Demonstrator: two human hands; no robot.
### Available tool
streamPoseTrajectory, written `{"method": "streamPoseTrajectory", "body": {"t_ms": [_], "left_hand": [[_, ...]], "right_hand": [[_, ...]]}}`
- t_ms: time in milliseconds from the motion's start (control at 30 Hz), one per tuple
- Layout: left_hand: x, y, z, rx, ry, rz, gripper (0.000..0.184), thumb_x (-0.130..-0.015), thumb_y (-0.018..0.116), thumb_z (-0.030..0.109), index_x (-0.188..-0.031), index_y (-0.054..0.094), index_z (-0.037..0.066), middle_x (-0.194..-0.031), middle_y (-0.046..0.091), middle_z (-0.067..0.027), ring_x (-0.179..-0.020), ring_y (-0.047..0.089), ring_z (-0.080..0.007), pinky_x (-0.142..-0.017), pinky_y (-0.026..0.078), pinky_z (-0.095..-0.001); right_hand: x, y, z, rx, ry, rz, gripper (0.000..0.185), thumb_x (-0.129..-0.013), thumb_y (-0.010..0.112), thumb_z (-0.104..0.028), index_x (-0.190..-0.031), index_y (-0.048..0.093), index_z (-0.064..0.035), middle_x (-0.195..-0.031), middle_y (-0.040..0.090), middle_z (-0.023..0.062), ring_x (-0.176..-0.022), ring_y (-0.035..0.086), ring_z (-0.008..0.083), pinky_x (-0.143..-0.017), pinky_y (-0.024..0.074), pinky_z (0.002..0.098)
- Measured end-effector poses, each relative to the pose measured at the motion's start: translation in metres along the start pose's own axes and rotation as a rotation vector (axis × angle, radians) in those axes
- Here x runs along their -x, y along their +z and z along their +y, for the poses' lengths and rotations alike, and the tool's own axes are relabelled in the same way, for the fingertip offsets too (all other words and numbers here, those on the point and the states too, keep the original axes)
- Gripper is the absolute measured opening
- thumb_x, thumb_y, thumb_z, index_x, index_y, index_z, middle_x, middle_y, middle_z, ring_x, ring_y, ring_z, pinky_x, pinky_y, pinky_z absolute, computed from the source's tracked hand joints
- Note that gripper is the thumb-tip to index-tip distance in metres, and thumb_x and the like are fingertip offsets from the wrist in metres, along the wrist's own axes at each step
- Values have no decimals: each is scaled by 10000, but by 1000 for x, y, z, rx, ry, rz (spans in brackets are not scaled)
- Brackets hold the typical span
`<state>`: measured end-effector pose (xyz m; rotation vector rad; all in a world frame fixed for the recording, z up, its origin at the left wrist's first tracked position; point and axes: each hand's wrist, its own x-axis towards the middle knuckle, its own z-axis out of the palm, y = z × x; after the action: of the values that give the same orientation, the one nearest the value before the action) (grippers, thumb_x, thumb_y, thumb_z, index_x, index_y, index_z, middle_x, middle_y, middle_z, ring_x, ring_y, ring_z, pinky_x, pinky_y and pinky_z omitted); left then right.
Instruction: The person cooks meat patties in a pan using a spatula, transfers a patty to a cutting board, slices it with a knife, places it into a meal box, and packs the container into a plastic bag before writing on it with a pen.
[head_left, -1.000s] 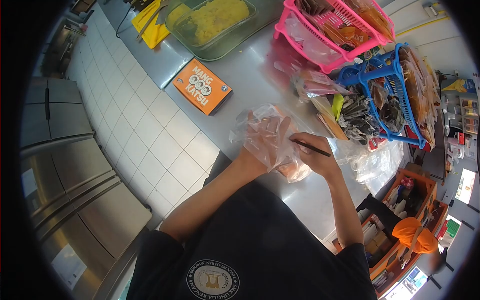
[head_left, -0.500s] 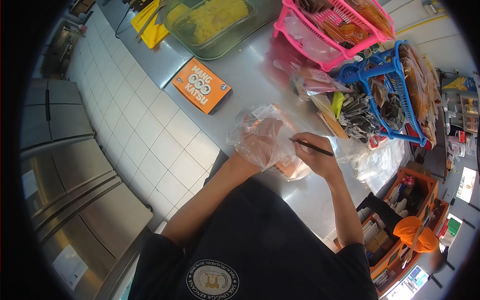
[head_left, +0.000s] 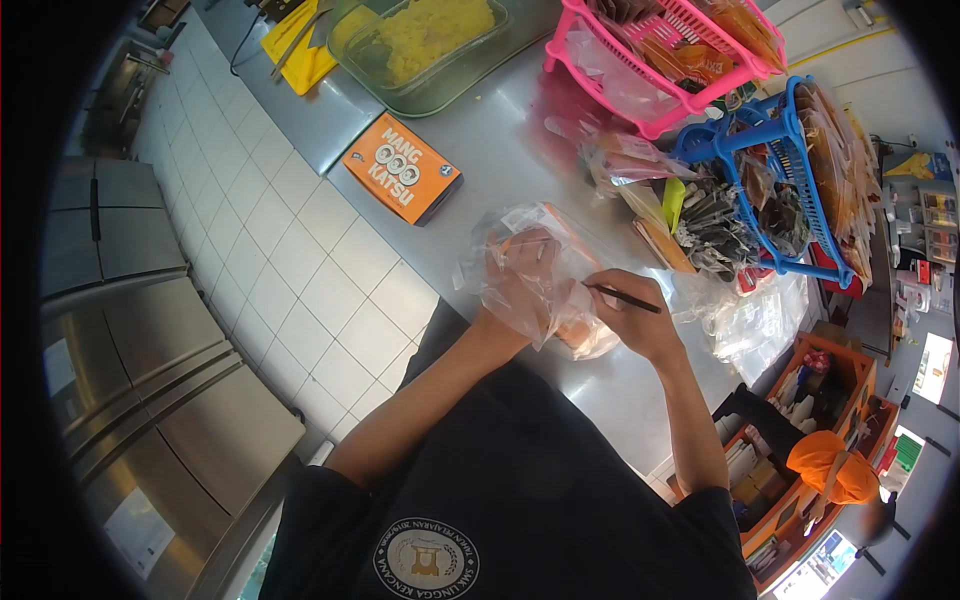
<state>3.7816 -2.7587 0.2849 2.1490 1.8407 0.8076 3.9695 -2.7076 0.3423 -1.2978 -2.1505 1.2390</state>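
A clear plastic bag (head_left: 590, 345) lies on the steel table around an orange box (head_left: 565, 228), only parts of which show through it. My left hand (head_left: 522, 285) is inside the bag, seen through the film, with its fingers curled over the box. In my right hand (head_left: 630, 312) a thin dark pen-like stick (head_left: 628, 297) is gripped, its rear end pointing right. The fingertips of that hand meet the bag's edge beside my left hand; whether they pinch the film is hard to make out. Another orange box (head_left: 403, 170), with printed lettering, stands farther back on the left.
A green tray (head_left: 420, 105) of yellow food is at the back. To the right stand a pink basket (head_left: 660, 125) and a blue rack (head_left: 790, 130) of packets, with plastic bags (head_left: 765, 320) below. A person in orange (head_left: 832, 468) is beyond, at right.
My left hand has shifted slightly right and forward inside the bag, and the film has crumpled differently around it. My right hand stays nearly in place, still holding the stick.
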Motion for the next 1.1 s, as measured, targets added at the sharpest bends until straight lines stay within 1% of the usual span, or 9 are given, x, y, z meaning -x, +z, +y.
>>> {"method": "streamPoseTrajectory", "body": {"t_ms": [200,267,367,467,567,667,767,867,1100], "left_hand": [[4,-6,14,15,-33,-40,766,-786,623,504,-1236,482,-100,-1306,464,-253,-1290,402,-382,-1069,149,-666],[7,-2,17,5,-18,-20,800,-776,628,516,-1232,472,-123,-1310,450,-279,-1313,375,-409,-1059,125,-698],[9,-5,19,-94,18,-54,821,-769,633,555,-1293,436,-45,-1332,396,-231,-1203,429,-356,-1045,170,-624],[14,5,17,146,-46,-91,864,-761,641,519,-1233,441,-177,-1353,385,-347,-1362,305,-447,-1013,68,-770],[16,9,19,70,-11,-79,863,-769,626,523,-1244,443,-173,-1368,370,-354,-1369,291,-462,-1004,60,-780],[15,9,21,25,-7,-138,867,-780,602,545,-1268,447,-155,-1379,351,-364,-1375,275,-475,-998,56,-785],[14,3,26,-106,-16,-185,874,-785,636,548,-1386,369,-28,-1419,333,-261,-1352,298,-427,-1043,81,-685],[16,8,23,-42,9,-27,882,-779,625,586,-1376,416,-27,-1429,331,-263,-1378,268,-432,-1035,27,-716],[16,11,21,-13,19,-33,826,-774,598,647,-1333,519,44,-1433,370,-220,-1392,249,-433,-1037,8,-720]], "right_hand": [[16,-5,2,-4,31,-14,185,-814,671,-55,-996,675,-19,-884,701,93,-778,664,173,-678,493,280],[16,-4,3,-21,-11,39,183,-794,677,-32,-975,669,-4,-894,700,112,-797,688,217,-699,524,293],[13,0,5,-45,-25,53,184,-787,678,-23,-969,667,4,-903,701,123,-807,699,235,-710,537,294],[10,1,4,-74,14,47,185,-791,675,-25,-973,668,6,-904,701,126,-808,698,228,-706,531,289],[10,-2,2,-49,76,26,186,-794,675,-28,-976,668,8,-897,701,130,-808,697,222,-705,524,288],[14,-2,10,-54,72,41,186,-793,674,-29,-975,670,9,-890,703,132,-797,696,214,-703,521,289],[20,-4,14,-75,35,30,179,-802,681,-50,-978,686,-16,-886,708,106,-761,668,183,-686,503,281],[24,-16,15,23,-72,5,180,-801,689,-55,-980,697,-30,-906,712,103,-775,669,198,-700,504,290],[22,-28,8,70,-161,-104,187,-796,688,-20,-981,706,-33,-950,712,120,-802,680,238,-717,524,310]]}}
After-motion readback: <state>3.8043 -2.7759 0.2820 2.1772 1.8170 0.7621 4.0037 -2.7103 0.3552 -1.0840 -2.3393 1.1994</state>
